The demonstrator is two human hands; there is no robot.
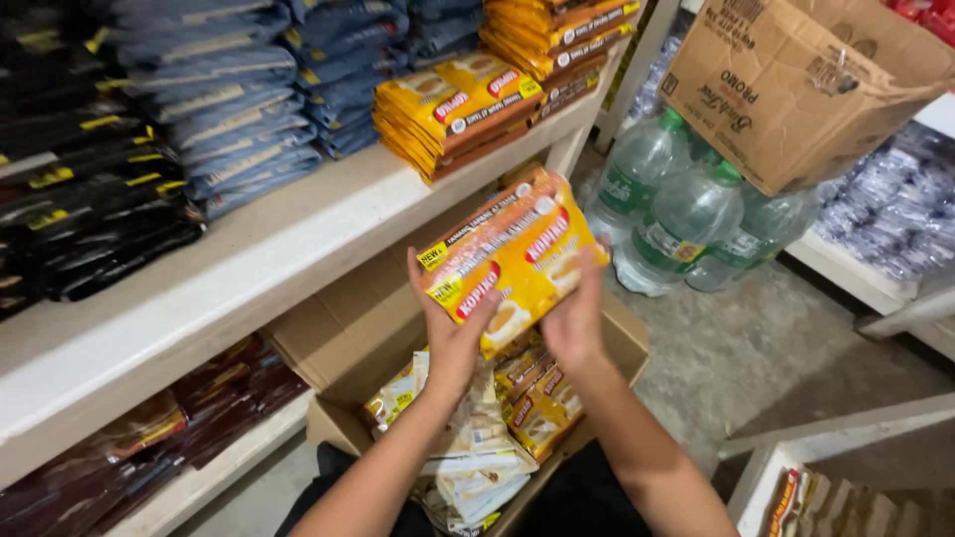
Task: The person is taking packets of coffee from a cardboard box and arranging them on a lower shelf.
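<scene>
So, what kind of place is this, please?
Probably a small shop's stockroom: white shelves stacked with yellow sachet packs, an open carton of the same packs, and shrink-wrapped water bottles on the floor. Both hands hold one yellow pack bundle.

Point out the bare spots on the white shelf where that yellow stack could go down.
The front strip of the white shelf is bare, between the blue packets and the shelf edge, left of the yellow packet pile. The back of the shelf is crowded. Both hands grip the yellow stack.
</scene>
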